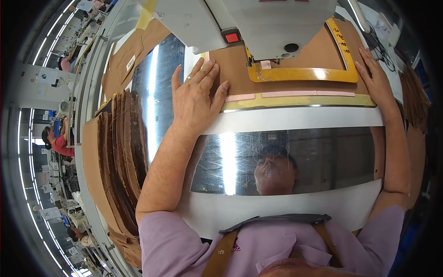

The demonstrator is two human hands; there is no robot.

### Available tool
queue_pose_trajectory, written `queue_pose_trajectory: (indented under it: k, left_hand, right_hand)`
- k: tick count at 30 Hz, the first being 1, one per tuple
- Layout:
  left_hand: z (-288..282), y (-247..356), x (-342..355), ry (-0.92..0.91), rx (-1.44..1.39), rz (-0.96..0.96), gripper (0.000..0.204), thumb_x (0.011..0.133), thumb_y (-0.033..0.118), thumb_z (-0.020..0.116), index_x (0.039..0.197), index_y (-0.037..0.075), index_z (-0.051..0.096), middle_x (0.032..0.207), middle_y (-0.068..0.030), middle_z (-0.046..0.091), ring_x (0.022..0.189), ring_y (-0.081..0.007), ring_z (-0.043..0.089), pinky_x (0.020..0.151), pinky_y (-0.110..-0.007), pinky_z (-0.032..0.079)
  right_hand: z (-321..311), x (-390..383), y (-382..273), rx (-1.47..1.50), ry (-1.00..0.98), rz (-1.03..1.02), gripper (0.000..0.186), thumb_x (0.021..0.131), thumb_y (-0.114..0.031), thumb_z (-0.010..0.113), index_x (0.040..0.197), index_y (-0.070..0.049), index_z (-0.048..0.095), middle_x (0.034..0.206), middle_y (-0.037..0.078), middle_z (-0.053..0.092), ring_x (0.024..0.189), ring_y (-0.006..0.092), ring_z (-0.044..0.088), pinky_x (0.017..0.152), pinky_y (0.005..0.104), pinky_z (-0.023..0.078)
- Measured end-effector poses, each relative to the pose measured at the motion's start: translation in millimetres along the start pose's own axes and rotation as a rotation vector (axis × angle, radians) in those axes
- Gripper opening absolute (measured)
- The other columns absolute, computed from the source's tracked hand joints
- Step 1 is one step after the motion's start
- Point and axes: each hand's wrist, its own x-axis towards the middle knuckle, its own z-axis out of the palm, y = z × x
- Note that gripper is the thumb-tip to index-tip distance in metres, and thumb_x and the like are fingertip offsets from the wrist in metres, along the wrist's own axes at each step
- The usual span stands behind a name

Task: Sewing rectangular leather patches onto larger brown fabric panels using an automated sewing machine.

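A brown panel point(230, 74) with pink and pale-yellow strips along its near edge lies beneath a white machine head point(281, 25). An orange-yellow frame point(304, 74) sits on the panel under the head. My left hand point(198, 90) rests palm down at the panel's left side, fingers spread, the tips by a pink strip at the edge. My right hand point(371, 76) lies at the panel's right side, beside the frame, fingers stretched out over the edge area. Neither hand visibly grips anything. The machine head hides part of the panel and frame.
Stacked brown pieces point(113, 161) stand along the left, with more brown sheets point(120, 69) behind. A reflective metal plate point(323, 161) lies in front of me on a white surface. Black cables point(383, 55) and hanging brown pieces point(413, 97) are at right. Other people point(62, 143) work at machines farther left.
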Motion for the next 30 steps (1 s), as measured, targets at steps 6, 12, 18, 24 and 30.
queue_pose_trajectory:
  k: [6,12,18,24,30]
  left_hand:
    - [-13,-4,2,0.159,-0.245,-0.022,0.04,0.088,0.003,0.057,0.126,0.01,0.068,0.141,-0.0108,0.062,0.134,-0.0272,0.055,0.118,-0.05,0.03]
    - [-2,-2,6,-0.07,-0.277,0.096,0.041,0.098,0.022,0.062,0.138,0.012,0.062,0.143,-0.008,0.06,0.135,-0.0236,0.054,0.12,-0.05,0.028]
    - [4,-7,6,-0.105,-0.182,0.062,0.038,0.104,0.024,0.052,0.139,0.015,0.062,0.145,-0.0028,0.058,0.139,-0.0212,0.05,0.123,-0.052,0.017]
    - [-5,-6,7,-0.127,-0.177,0.083,0.036,0.1,0.018,0.054,0.134,0.013,0.066,0.141,-0.0039,0.063,0.139,-0.019,0.051,0.123,-0.049,0.014]
    - [-12,-2,8,-0.063,-0.197,0.119,0.033,0.089,0.009,0.06,0.12,0.009,0.074,0.128,-0.0056,0.07,0.128,-0.0211,0.061,0.122,-0.049,0.018]
  right_hand:
    - [-2,0,0,-0.043,0.024,-0.032,0.065,0.102,-0.049,0.051,0.149,-0.004,0.047,0.155,0.016,0.046,0.15,0.0295,0.034,0.122,0.0415,0.026]
    - [0,5,4,-0.039,0.044,-0.034,0.066,0.101,-0.05,0.053,0.148,-0.004,0.049,0.155,0.016,0.046,0.148,0.0303,0.037,0.12,0.0385,0.03]
    - [2,2,2,-0.08,0.08,-0.048,0.064,0.101,-0.05,0.053,0.147,-0.006,0.05,0.154,0.016,0.047,0.145,0.0299,0.041,0.119,0.0396,0.033]
    - [7,4,14,-0.071,0.09,-0.05,0.066,0.1,-0.052,0.055,0.147,-0.007,0.051,0.153,0.016,0.048,0.145,0.0287,0.041,0.118,0.04,0.034]
    - [4,1,11,-0.08,0.118,-0.107,0.068,0.098,-0.052,0.057,0.148,-0.006,0.05,0.154,0.016,0.046,0.146,0.0294,0.039,0.119,0.0392,0.033]
